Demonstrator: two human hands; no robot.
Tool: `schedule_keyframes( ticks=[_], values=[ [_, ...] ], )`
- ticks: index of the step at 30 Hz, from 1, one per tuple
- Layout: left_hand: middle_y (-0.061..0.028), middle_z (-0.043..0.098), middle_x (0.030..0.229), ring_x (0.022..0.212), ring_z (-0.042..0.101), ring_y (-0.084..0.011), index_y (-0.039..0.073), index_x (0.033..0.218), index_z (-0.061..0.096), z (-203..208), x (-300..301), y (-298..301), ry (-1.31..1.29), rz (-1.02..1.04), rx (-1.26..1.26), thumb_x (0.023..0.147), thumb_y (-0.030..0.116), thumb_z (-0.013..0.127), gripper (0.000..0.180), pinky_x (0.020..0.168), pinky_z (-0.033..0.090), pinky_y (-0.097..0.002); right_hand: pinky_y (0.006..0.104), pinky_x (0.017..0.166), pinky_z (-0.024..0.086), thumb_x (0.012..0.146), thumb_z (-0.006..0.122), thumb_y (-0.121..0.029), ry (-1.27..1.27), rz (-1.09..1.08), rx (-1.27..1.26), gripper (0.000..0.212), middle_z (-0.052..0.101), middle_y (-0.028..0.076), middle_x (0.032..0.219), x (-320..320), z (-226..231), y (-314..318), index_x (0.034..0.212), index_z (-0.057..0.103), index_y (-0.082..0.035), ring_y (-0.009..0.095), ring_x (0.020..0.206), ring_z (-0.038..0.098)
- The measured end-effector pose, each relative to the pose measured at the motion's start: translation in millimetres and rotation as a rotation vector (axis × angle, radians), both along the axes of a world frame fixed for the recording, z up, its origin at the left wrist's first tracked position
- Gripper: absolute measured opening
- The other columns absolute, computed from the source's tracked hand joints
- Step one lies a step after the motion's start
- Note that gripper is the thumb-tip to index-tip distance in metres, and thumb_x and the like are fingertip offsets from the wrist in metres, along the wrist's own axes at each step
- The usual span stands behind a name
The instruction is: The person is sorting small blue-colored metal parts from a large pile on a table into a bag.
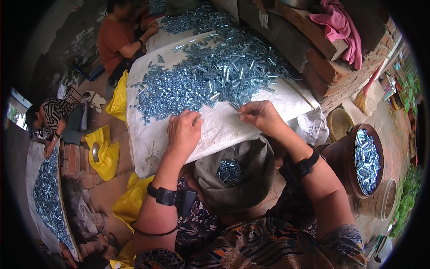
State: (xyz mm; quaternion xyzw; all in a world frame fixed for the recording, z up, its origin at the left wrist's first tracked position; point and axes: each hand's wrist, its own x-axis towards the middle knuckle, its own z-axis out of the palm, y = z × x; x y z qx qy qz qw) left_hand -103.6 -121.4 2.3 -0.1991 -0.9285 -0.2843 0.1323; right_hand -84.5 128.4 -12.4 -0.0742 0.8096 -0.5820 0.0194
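A big heap of shiny bluish metal sleeves (pixel 251 67) lies on a white sheet-covered table in front of me. Toward its left side the heap turns into small nut-like metal pieces (pixel 168 89). My left hand (pixel 183 132) rests at the near edge of these small pieces, fingers curled and thumb drawn in; what they hold, if anything, is too small to name. To the right, my right hand (pixel 264 117) hovers over the sheet in a pinch beside a sleeve at the heap's edge. Its fingertips hide whatever is between them.
Below the table edge, a grey sack (pixel 210 179) holds metal pieces. A brown bucket (pixel 351 166) full of sleeves stands at right, near other buckets. Yellow bags (pixel 102 152) lie at left. Two people work nearby, one at a second covered table (pixel 33 163). Brickwork (pixel 327 67) borders the far right.
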Motion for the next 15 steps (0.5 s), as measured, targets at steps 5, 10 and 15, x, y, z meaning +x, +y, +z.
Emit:
schedule_keyframes(
  ticks=[5, 10, 15],
  values=[
    [-0.0106, 0.063, 0.085, 0.074, 0.060, -0.0267, 0.001, 0.085, 0.066, -8.4, -23.9, -8.2, 0.078, 0.132, -0.036, 0.079, 0.015, 0.062, 0.016, 0.083, 0.038, -0.0385, 0.0327, 0.072, 0.052, 0.077, 0.066, -0.009, 0.227, -0.084, 0.297, 0.019, 0.067, 0.014, 0.090, -16.7, -5.3, -8.3, 0.095, 0.067, -0.003, 0.024, 0.081, 0.065],
    [-0.0086, 0.062, 0.085, 0.088, 0.055, -0.0254, 0.004, 0.080, 0.068, -12.3, -24.2, -1.4, 0.146, 0.063, -0.246, 0.077, 0.016, 0.064, 0.013, 0.085, 0.036, -0.0382, 0.0382, 0.068, 0.051, 0.076, 0.067, -0.016, 0.528, -0.134, 0.618, 0.019, 0.062, 0.013, 0.084, -29.4, -19.9, -16.9, 0.092, 0.067, -0.006, 0.032, 0.076, 0.062],
    [-0.0086, 0.060, 0.081, 0.085, 0.052, -0.0256, 0.005, 0.077, 0.068, -23.8, -26.1, 6.1, 0.255, -0.003, -0.411, 0.075, 0.013, 0.063, 0.010, 0.083, 0.035, -0.0378, 0.0405, 0.067, 0.050, 0.074, 0.065, -0.013, 0.519, -0.133, 0.710, 0.014, 0.059, 0.010, 0.079, -29.7, -13.1, -25.3, 0.086, 0.067, -0.007, 0.031, 0.076, 0.061]
  ],
)
